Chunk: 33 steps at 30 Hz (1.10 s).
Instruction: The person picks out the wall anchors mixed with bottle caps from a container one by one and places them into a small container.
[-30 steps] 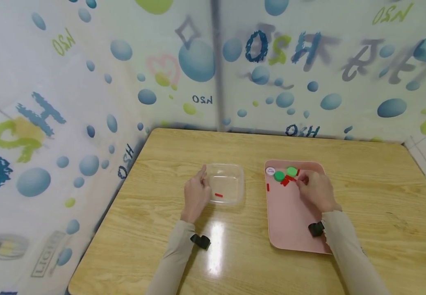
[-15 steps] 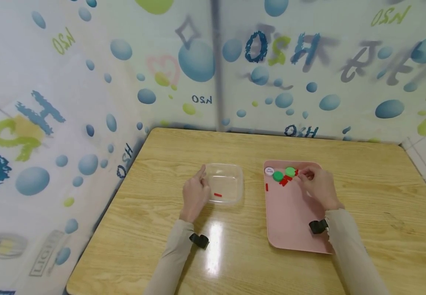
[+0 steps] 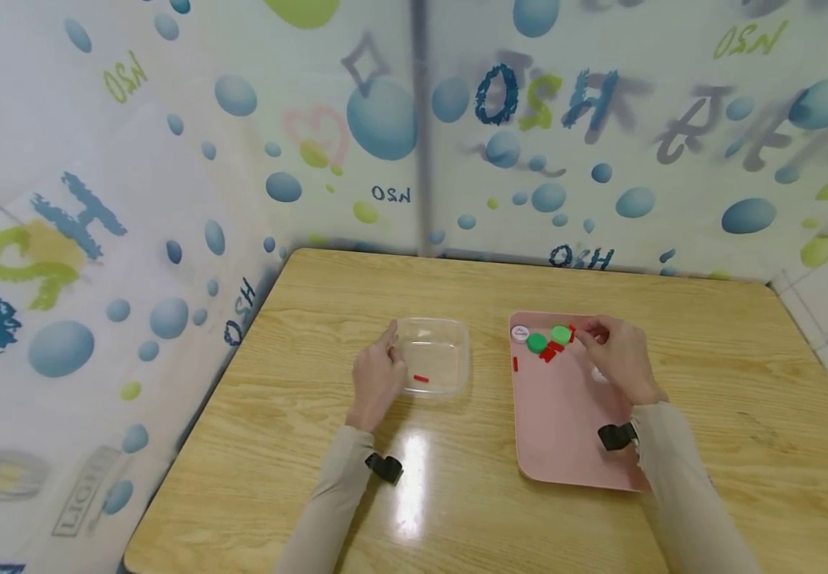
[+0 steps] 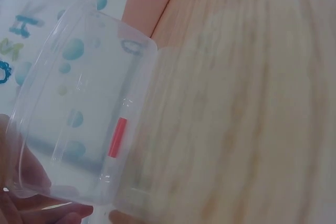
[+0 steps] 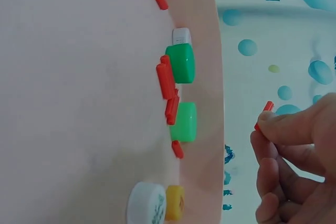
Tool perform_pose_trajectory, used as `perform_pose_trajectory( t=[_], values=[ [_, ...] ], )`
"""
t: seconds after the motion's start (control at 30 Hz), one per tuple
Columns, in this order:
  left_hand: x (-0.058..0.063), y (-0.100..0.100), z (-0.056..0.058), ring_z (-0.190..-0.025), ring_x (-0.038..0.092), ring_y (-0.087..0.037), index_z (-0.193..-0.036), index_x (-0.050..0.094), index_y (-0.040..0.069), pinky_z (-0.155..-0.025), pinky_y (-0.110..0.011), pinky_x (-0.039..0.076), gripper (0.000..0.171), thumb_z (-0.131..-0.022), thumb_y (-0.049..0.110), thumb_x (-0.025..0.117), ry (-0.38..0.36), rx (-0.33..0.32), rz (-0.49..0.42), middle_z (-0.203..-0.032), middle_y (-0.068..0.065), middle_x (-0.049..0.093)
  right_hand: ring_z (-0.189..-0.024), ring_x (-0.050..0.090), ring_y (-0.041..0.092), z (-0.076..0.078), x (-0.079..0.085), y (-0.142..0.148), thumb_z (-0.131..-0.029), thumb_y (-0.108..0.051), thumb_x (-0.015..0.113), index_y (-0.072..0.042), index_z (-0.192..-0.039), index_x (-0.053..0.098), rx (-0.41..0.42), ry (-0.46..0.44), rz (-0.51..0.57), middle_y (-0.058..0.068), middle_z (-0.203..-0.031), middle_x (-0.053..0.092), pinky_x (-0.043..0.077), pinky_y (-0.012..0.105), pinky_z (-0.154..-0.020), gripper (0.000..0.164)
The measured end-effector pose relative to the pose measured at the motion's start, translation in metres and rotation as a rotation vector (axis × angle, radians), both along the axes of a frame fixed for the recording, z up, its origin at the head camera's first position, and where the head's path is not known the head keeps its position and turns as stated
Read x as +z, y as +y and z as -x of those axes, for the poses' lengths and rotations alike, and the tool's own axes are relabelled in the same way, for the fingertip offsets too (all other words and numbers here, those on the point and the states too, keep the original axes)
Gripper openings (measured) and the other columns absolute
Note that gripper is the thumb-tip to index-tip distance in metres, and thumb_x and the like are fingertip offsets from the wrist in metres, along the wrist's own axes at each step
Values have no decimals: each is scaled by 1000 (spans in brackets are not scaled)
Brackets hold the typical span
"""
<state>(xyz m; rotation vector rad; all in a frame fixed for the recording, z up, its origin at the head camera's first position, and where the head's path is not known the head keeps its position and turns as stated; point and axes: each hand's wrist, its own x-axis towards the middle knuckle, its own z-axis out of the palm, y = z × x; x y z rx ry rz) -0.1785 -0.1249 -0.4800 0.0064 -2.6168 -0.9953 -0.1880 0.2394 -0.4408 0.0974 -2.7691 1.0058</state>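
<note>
My left hand [image 3: 378,379] holds the left side of a clear plastic container [image 3: 462,359], its index finger along the rim. One short red stick [image 4: 118,138] lies inside the container. Over the far right part of the pink tray [image 3: 557,438], my right hand [image 3: 620,359] pinches another small red stick [image 5: 268,107] between thumb and forefinger. Several more red sticks [image 5: 166,81] lie along the tray's far wall, beside a dark green cap [image 5: 183,63] and a light green cap [image 5: 184,122]. A single red stick [image 3: 516,364] rests apart by the tray's left wall.
In the tray's far left corner sits a white cap [image 3: 520,333]. A larger white cap [image 5: 146,203] and a yellow cap [image 5: 175,203] lie near my right hand. Tray and container stand on a wooden table [image 3: 313,319], with printed walls behind and to the left.
My right hand has shifted slightly at the far end of the tray and now pinches a red stick; a white cap shows beside it. The left hand stays at the container.
</note>
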Motion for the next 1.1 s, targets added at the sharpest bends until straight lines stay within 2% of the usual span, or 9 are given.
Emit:
perform_pose_trajectory(
  t=[0.4, 0.53, 0.63, 0.77, 0.87, 1.03, 1.1],
  values=[
    [-2, -1, 0, -54, 34, -13, -139, 61, 2, -53, -32, 35, 49, -91, 2, 53, 11, 1, 11, -115, -16, 75, -77, 56, 27, 3, 7, -16, -96, -10, 68, 4, -108, 71, -3, -19, 9, 21, -93, 69, 46, 21, -58, 19],
    [-2, -1, -1, -57, 43, -17, -139, 61, 3, -55, -36, 42, 48, -91, 2, 53, 10, 8, 15, -115, -14, 76, -77, 56, 28, 3, 7, -21, -96, -10, 68, 3, -107, 71, 4, -6, 16, 21, -93, 69, 47, 21, -58, 18],
    [-1, -1, -1, -56, 41, -15, -140, 60, 4, -55, -35, 41, 49, -91, 2, 53, -5, 9, 11, -116, -14, 75, -80, 56, 28, 3, 8, -26, -97, -11, 67, 3, -108, 71, 13, 4, 18, 21, -95, 69, 47, 21, -61, 18],
    [-1, -1, -1, -52, 27, -10, -141, 59, 4, -49, -30, 31, 50, -92, 1, 52, -28, 2, 0, -118, -15, 74, -80, 58, 28, 5, 9, -31, -97, -13, 67, 1, -108, 72, 28, -5, 15, 20, -95, 70, 49, 23, -63, 19],
    [0, -1, -1, -51, 25, -9, -142, 58, 4, -48, -29, 27, 50, -92, 1, 52, -38, 2, 0, -118, -14, 74, -78, 59, 27, 6, 10, -34, -97, -18, 68, -2, -109, 72, 27, -28, -10, 17, -93, 71, 50, 26, -63, 20],
    [1, 0, -2, -55, 36, -14, -141, 60, 6, -52, -32, 34, 50, -92, 3, 52, -24, 12, 13, -117, -13, 75, -75, 61, 24, 4, 15, -40, -98, -28, 67, -10, -111, 73, 10, -70, -77, 11, -92, 73, 50, 29, -61, 23],
    [1, 0, -2, -57, 42, -17, -140, 61, 6, -53, -34, 37, 50, -92, 3, 52, -12, 15, 17, -116, -13, 75, -73, 61, 22, 3, 16, -43, -98, -32, 67, -12, -111, 74, 11, -58, -119, 9, -91, 74, 49, 29, -60, 25]
  ],
)
